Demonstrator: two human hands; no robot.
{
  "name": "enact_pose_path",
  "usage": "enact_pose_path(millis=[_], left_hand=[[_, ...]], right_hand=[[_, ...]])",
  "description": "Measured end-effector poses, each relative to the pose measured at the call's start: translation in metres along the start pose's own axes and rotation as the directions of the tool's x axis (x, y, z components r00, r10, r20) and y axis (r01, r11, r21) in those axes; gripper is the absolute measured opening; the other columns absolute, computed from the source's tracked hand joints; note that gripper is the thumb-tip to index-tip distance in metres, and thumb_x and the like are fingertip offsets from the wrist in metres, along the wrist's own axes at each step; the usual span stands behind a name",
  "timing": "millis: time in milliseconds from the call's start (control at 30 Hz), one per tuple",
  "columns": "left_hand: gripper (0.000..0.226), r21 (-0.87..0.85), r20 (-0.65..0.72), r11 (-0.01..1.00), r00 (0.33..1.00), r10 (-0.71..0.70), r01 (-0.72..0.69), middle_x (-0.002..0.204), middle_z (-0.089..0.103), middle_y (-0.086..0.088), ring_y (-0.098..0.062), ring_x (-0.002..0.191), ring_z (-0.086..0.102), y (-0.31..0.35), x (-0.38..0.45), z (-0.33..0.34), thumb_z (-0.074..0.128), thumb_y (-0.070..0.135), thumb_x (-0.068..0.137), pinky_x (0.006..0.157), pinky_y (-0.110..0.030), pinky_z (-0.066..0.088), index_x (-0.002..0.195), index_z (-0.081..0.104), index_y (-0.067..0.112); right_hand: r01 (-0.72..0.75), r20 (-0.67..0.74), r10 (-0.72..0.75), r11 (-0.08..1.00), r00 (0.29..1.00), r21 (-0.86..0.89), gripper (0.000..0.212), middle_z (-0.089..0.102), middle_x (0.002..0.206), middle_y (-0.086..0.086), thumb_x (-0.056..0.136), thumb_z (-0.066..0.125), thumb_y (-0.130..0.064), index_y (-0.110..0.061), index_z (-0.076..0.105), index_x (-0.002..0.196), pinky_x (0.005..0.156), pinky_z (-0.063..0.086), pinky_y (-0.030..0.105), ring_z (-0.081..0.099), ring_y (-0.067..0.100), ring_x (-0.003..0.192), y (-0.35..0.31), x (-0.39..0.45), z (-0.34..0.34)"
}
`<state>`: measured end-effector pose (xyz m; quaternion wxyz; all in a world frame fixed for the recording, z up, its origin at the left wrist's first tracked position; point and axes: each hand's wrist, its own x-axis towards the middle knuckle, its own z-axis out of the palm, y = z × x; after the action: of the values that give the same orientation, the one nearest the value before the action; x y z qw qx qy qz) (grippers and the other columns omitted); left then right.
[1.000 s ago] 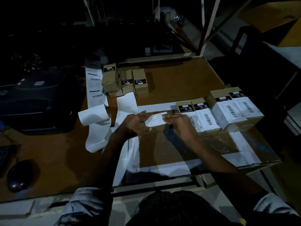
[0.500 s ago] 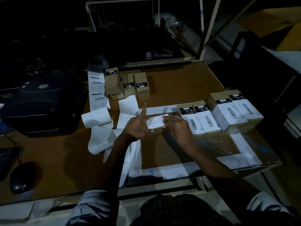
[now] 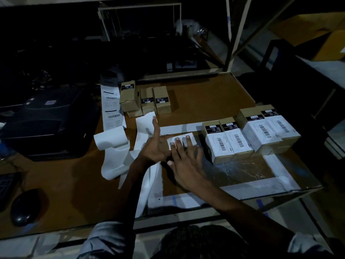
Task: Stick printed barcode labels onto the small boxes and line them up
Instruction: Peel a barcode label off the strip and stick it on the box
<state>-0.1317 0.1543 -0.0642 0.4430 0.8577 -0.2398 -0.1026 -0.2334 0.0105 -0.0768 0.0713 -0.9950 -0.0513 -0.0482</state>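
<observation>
Smoothing label (image 3: 182, 140) onto small box (image 3: 194, 146), right hand (image 3: 183, 161) presses with flat fingers; left hand (image 3: 155, 146) steadies box side, thumb up, grasping nothing. Box sits just left of labelled row (image 3: 248, 133). Looks light, stiff cardboard; hold by sides.

Bare tabletop (image 3: 201, 101) is left open at upper centre, between the unlabelled boxes (image 3: 147, 100) and the labelled row (image 3: 250, 135). Left approach is cluttered by curled backing paper (image 3: 113, 146) and blocked by the printer (image 3: 46, 122); the lower-left corner is occupied by a mouse (image 3: 26, 206).
</observation>
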Motion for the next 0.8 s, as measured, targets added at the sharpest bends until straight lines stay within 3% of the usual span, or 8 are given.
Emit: enact_pose_path(millis=[100,233,367,500,633,733,800], left_hand=[[0.144,-0.093,-0.054,0.996,0.999,0.006,-0.011,0.124,0.070,0.003,-0.016,0.109,0.069,-0.003,0.000,0.003,0.085,0.045,0.073,0.101,-0.048,0.051,0.138,-0.043,0.046],[0.147,-0.138,-0.086,0.990,0.996,0.002,-0.014,0.128,0.068,-0.001,-0.015,0.113,0.067,0.002,-0.003,0.005,0.087,0.048,0.069,0.103,-0.047,0.050,0.137,-0.043,0.049],[0.138,-0.080,-0.125,0.996,0.991,-0.048,0.038,0.111,0.074,-0.006,-0.022,0.099,0.072,-0.001,0.001,0.007,0.082,0.036,0.080,0.097,-0.049,0.053,0.135,-0.044,0.051],[0.137,-0.079,-0.123,0.996,0.991,-0.059,0.050,0.111,0.075,-0.003,-0.020,0.099,0.072,-0.003,0.002,0.008,0.078,0.050,0.074,0.100,-0.050,0.051,0.131,-0.047,0.052],[0.144,-0.155,-0.103,0.988,0.994,-0.033,0.017,0.125,0.069,-0.002,-0.017,0.112,0.068,-0.001,0.001,0.011,0.083,0.064,0.063,0.102,-0.049,0.051,0.138,-0.040,0.052],[0.140,-0.115,-0.121,0.992,0.990,-0.070,0.056,0.116,0.073,-0.006,-0.020,0.102,0.070,-0.008,0.000,0.010,0.084,0.042,0.074,0.096,-0.047,0.055,0.138,-0.040,0.053],[0.130,-0.022,-0.147,0.999,0.988,-0.052,0.049,0.106,0.074,-0.007,-0.019,0.095,0.070,-0.011,0.003,0.012,0.077,0.032,0.085,0.096,-0.048,0.053,0.138,-0.040,0.052]], right_hand=[[-0.070,0.007,0.070,0.997,0.998,-0.034,0.074,0.013,0.169,0.005,0.097,0.008,-0.058,-0.021,0.021,0.160,0.116,0.007,0.066,-0.006,0.037,0.154,0.014,0.005,-0.001],[-0.215,0.021,0.215,0.977,0.976,-0.004,0.081,0.009,0.169,0.002,0.093,-0.001,-0.061,-0.019,0.012,0.161,0.117,0.001,0.063,-0.007,0.034,0.154,0.031,0.017,-0.010],[-0.095,0.063,0.089,0.990,0.994,0.101,0.076,-0.004,0.170,0.002,0.100,0.012,-0.059,-0.017,0.004,0.162,0.119,-0.010,0.055,-0.013,0.021,0.155,-0.001,0.019,-0.006],[0.063,0.065,-0.067,0.997,0.996,0.053,0.087,0.002,0.170,0.001,0.090,-0.003,-0.065,-0.018,0.006,0.162,0.120,-0.011,0.054,-0.006,0.017,0.156,0.006,0.017,-0.006],[-0.067,0.026,0.067,0.998,0.997,0.021,0.089,0.003,0.170,0.003,0.090,-0.008,-0.068,-0.017,0.004,0.162,0.118,-0.013,0.053,-0.003,0.018,0.156,0.041,0.025,-0.009],[-0.110,0.035,0.108,0.990,0.994,0.086,0.087,0.001,0.170,0.005,0.091,-0.002,-0.064,-0.014,0.005,0.162,0.119,-0.013,0.054,-0.005,0.019,0.156,0.016,0.026,-0.009],[-0.045,0.047,0.040,0.992,0.998,0.117,0.086,0.001,0.170,0.005,0.091,0.001,-0.062,-0.014,0.007,0.162,0.121,-0.009,0.056,-0.006,0.018,0.156,-0.006,0.022,-0.007]])
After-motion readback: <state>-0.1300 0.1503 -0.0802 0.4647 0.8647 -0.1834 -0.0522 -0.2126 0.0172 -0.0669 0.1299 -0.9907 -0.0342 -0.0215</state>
